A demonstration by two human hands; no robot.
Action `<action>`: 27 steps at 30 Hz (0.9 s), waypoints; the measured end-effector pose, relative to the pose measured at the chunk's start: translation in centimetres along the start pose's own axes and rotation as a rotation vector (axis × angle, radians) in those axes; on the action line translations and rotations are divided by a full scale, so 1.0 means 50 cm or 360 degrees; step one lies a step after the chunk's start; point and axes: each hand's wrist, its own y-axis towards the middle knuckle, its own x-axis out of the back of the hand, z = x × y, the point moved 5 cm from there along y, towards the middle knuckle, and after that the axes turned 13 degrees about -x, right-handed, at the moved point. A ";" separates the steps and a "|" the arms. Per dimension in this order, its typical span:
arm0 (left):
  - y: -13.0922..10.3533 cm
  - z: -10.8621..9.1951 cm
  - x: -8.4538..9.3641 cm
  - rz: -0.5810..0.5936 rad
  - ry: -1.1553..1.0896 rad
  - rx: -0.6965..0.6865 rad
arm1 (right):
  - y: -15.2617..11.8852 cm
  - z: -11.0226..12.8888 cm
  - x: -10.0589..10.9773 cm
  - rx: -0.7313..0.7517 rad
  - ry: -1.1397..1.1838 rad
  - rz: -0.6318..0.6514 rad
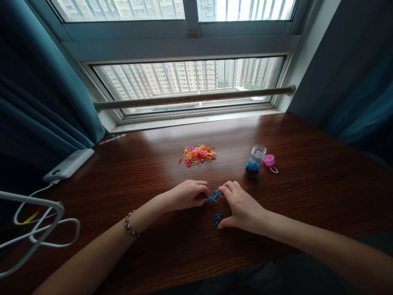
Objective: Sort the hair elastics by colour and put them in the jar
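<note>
Several small blue rubber bands (212, 198) lie in a short strand on the dark wooden table between my two hands. My left hand (190, 194) is closed, its fingertips pinching the strand's left end. At the right end, the index finger of my right hand (244, 207) touches or nearly touches the bands. That hand is open, thumb and fingers spread wide apart. Beside its thumb sits a second little cluster of blue rubber bands (218, 218) on the tabletop. A beaded bracelet (130, 224) circles my left wrist.
Beyond my hands lies a pile of red, pink and yellow rubber bands (199, 155). An uncapped clear jar (255, 160) holding blue and dark pieces stands at right, by its pink lid (269, 159). A white power bank (69, 165) and white cables (46, 203) occupy the left.
</note>
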 end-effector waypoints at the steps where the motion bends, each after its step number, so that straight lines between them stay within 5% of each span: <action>1: -0.002 0.007 0.006 -0.0049 -0.0050 0.0024 | 0.000 -0.001 -0.007 -0.0036 -0.0032 -0.0054; 6: -0.013 0.035 0.033 -0.0268 -0.0223 0.0088 | 0.016 -0.013 -0.037 -0.0182 0.0002 -0.0111; 17: -0.011 0.063 0.062 -0.0510 -0.0324 0.0173 | 0.053 -0.002 -0.061 0.0111 0.0083 -0.0064; 23: 0.080 0.066 0.161 -0.0823 -0.0117 -0.0148 | 0.050 0.005 -0.074 0.0202 -0.0200 -0.0140; 27: 0.186 0.035 0.225 -0.0816 -0.0010 -0.0401 | 0.052 0.001 -0.083 0.0203 -0.0239 -0.0158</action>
